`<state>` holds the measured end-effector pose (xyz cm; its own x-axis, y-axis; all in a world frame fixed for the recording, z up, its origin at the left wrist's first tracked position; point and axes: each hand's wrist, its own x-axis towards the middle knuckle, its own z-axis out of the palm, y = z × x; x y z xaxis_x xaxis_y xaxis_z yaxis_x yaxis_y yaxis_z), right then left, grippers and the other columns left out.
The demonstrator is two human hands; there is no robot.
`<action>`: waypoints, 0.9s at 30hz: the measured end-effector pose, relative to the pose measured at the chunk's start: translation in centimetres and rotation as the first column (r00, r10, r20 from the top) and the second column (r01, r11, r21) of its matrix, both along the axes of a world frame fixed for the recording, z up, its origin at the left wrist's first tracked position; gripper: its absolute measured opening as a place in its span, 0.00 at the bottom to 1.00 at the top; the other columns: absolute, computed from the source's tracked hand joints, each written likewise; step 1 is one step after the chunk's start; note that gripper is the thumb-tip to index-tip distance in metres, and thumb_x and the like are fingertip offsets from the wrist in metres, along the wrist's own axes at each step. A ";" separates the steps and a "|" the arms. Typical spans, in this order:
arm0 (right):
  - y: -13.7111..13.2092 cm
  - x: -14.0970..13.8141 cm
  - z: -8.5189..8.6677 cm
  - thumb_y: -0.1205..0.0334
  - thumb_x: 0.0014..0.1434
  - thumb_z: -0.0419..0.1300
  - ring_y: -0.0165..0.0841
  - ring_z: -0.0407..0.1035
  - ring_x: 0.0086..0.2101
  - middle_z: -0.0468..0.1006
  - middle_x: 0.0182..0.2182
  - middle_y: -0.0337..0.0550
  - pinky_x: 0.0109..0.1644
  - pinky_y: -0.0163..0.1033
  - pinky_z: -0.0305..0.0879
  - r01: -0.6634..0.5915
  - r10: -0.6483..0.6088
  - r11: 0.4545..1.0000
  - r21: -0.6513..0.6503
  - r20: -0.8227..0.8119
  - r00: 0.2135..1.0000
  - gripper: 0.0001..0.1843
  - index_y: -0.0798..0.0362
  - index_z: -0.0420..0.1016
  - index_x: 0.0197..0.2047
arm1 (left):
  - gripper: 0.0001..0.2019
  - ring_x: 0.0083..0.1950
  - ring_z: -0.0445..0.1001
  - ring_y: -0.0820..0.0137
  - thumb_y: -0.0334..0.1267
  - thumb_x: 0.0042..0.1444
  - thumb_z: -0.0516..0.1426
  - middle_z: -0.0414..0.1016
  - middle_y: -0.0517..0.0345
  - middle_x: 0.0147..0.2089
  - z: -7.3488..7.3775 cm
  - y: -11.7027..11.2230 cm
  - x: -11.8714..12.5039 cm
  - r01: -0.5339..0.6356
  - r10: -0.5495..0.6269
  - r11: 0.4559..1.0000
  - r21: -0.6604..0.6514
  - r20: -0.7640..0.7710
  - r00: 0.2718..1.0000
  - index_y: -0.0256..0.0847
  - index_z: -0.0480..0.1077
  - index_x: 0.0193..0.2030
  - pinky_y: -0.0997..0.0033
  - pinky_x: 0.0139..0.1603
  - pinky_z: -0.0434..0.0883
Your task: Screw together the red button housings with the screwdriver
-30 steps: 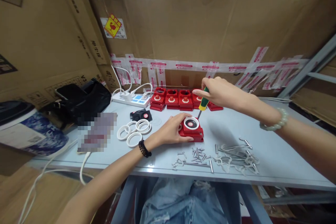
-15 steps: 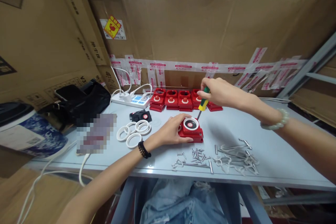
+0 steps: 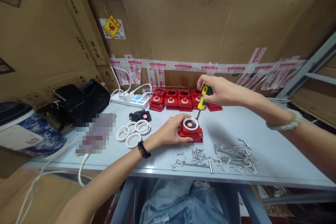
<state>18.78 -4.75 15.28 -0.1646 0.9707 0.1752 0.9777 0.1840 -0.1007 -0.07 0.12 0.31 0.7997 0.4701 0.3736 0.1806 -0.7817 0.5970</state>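
My left hand (image 3: 173,130) grips a red plastic housing (image 3: 193,135) from its left side, holding it against the table. On top of the housing is a white ring (image 3: 184,126) around a black round insert (image 3: 190,123). In my right hand (image 3: 214,91) is a screwdriver (image 3: 202,104) with a green and yellow handle, standing nearly upright. Its shaft slants down to the far right side of the ring; the exact contact of the tip is too small to tell. Part of the handle is hidden by my fingers.
Several red housings (image 3: 171,100) line the back beside a power strip (image 3: 133,100). Left lie white rings (image 3: 133,140) and black parts (image 3: 140,116). Near the front edge are small screws (image 3: 198,154) and metal T-shaped rods (image 3: 236,155). A cardboard wall (image 3: 183,24) stands behind.
My right hand has turned the screwdriver's handle, so more yellow shows, and the fingers sit differently on it. My left hand and the red housing have stayed in place.
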 end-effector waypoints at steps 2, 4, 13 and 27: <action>0.0 0.0 -0.1 0.59 0.53 0.56 0.34 0.66 0.29 0.74 0.31 0.43 0.31 0.37 0.57 0.037 -0.037 0.999 0.009 0.022 0.999 0.10 0.52 0.65 0.39 | 0.35 0.58 0.67 0.55 0.48 0.44 0.65 0.67 0.48 0.58 0.0 0.0 0.0 -0.004 0.004 1.000 0.001 0.003 1.000 0.44 0.58 0.58 0.51 0.58 0.63; 0.2 -0.1 -0.5 0.56 0.58 0.52 0.36 0.66 0.31 0.74 0.31 0.46 0.33 0.39 0.58 0.083 -0.086 0.995 0.053 0.050 0.995 0.10 0.54 0.65 0.38 | 0.35 0.58 0.66 0.55 0.48 0.44 0.66 0.66 0.47 0.58 0.0 0.0 0.0 -0.006 0.006 1.000 -0.005 0.002 1.000 0.44 0.58 0.58 0.51 0.58 0.63; 0.5 0.2 -1.3 0.63 0.49 0.58 0.37 0.66 0.38 0.71 0.41 0.48 0.40 0.40 0.62 -0.024 0.038 0.992 0.125 -0.106 0.994 0.18 0.52 0.59 0.43 | 0.35 0.58 0.66 0.54 0.47 0.44 0.66 0.67 0.47 0.58 -0.1 0.1 0.1 0.002 -0.001 1.000 -0.022 0.002 1.000 0.44 0.58 0.58 0.49 0.58 0.63; 0.2 0.2 -1.0 0.62 0.52 0.54 0.35 0.64 0.27 0.71 0.26 0.42 0.32 0.38 0.57 0.097 -0.094 0.991 0.090 -0.030 0.995 0.07 0.52 0.64 0.37 | 0.34 0.57 0.67 0.55 0.47 0.44 0.66 0.67 0.48 0.57 0.0 0.0 0.1 -0.006 0.006 1.000 -0.025 -0.012 1.000 0.45 0.59 0.57 0.51 0.58 0.63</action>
